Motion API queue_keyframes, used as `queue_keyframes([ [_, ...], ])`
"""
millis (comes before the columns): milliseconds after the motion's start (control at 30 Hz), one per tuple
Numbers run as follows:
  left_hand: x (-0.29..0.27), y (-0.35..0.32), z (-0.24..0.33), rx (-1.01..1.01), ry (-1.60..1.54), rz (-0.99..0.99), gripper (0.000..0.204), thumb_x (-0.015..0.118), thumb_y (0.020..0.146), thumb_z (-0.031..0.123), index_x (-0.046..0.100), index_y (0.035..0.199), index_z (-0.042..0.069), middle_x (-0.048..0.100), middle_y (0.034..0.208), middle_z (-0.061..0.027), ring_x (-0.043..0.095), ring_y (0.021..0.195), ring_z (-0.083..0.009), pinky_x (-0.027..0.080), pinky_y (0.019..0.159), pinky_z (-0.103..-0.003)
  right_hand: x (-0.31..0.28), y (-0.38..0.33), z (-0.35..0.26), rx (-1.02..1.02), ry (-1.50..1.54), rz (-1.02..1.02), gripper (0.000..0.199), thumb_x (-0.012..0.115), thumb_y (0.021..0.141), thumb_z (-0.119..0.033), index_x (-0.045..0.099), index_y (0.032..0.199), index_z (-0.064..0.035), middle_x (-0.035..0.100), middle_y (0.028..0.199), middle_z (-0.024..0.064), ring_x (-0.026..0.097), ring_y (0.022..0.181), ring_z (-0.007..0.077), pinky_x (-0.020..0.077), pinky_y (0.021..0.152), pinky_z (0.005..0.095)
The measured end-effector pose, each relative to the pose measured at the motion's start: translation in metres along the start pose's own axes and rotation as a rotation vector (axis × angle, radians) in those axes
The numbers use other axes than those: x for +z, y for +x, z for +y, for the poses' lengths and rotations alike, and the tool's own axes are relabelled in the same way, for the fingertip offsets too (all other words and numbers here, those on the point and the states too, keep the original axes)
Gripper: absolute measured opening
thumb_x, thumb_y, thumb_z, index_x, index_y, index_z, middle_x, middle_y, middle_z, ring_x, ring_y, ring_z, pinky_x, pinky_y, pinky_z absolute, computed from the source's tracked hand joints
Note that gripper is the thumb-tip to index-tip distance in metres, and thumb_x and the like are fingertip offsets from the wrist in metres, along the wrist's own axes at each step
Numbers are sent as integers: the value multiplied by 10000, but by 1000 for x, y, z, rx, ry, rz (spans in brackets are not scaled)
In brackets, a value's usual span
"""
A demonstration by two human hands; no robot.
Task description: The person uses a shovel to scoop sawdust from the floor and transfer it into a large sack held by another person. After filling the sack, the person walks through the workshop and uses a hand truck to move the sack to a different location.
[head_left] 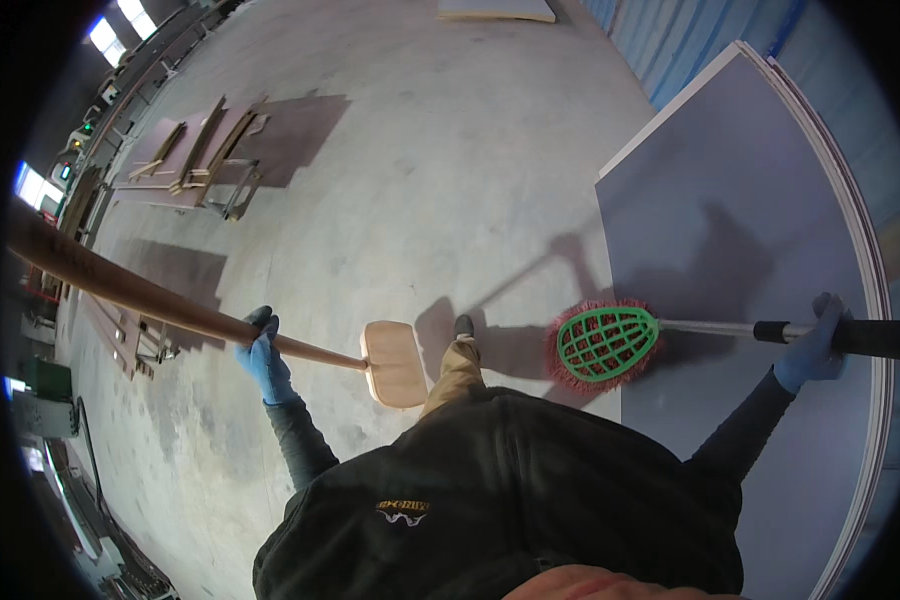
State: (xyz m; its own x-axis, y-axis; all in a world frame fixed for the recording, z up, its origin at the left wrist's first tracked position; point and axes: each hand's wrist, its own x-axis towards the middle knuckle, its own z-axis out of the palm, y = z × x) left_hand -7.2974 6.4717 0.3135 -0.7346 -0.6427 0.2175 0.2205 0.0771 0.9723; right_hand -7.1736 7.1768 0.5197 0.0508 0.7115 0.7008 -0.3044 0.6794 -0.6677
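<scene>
My left hand (pixel 263 362), in a blue glove, is closed round the wooden handle of a long-handled tool (pixel 395 364) with a flat, tan, rounded head, perhaps a dustpan. That head hangs beside my trouser leg at the middle, and the handle slants up to the far left. On the other side my right hand (pixel 813 345), also gloved in blue, grips the metal pole of a duster mop (pixel 607 343). Its green grid frame and red fringe point inward, in front of the large grey panel. A black grip covers the pole's outer end.
Large flat grey panels (pixel 715 180) lie stacked at the right, beside a blue corrugated wall (pixel 660 45). Low carts with boards (pixel 195 150) stand at the left on the concrete floor (pixel 420 180). Another panel (pixel 497 10) lies at the far end. Machinery lines the left edge.
</scene>
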Motion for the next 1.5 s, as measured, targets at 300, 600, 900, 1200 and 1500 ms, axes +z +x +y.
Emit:
queue_keyframes([
  [300, 281, 200, -40, 54, -38, -234, 347, 689, 808, -81, 626, 1148, -62, 666, 1094, -110, 622, 914, -133, 504, 834, -256, 253, 22, 61, -199, -87, 3, 177, 721, 841, -88, 688, 847, 86, 701, 760, 161, 669, 646, 201, 575, 674, 305],
  [600, 610, 309, -36, 200, -244, -224, 486, 713, 758, -59, 557, 1218, -63, 670, 1033, -106, 628, 792, -118, 507, 781, -258, 431, 85, 145, -335, -112, 52, 184, 721, 829, -80, 686, 858, 99, 694, 754, 208, 691, 624, 234, 583, 592, 316],
  [900, 880, 388, -3, 52, -148, -292, 213, 664, 758, -79, 684, 964, -30, 699, 881, -96, 655, 772, -162, 533, 734, -294, 653, 211, 211, -200, -98, 7, 196, 735, 798, -43, 673, 874, 126, 692, 772, 223, 697, 662, 253, 601, 623, 322],
  [1200, 1239, 531, -71, 119, -395, -652, 165, 665, 758, -60, 707, 907, -4, 707, 889, -69, 643, 824, -152, 513, 784, -292, 896, 232, 415, -317, -49, 43, 141, 710, 803, -19, 687, 877, 99, 696, 757, 206, 691, 622, 236, 597, 589, 314],
  [1500, 1723, 622, -125, 80, -564, -1252, 294, 677, 740, -59, 670, 1030, -14, 697, 1011, -81, 646, 902, -167, 527, 819, -317, 1187, 321, 665, -370, -155, 34, 118, 751, 777, 11, 693, 866, 62, 713, 760, 182, 700, 648, 199, 575, 643, 289],
])
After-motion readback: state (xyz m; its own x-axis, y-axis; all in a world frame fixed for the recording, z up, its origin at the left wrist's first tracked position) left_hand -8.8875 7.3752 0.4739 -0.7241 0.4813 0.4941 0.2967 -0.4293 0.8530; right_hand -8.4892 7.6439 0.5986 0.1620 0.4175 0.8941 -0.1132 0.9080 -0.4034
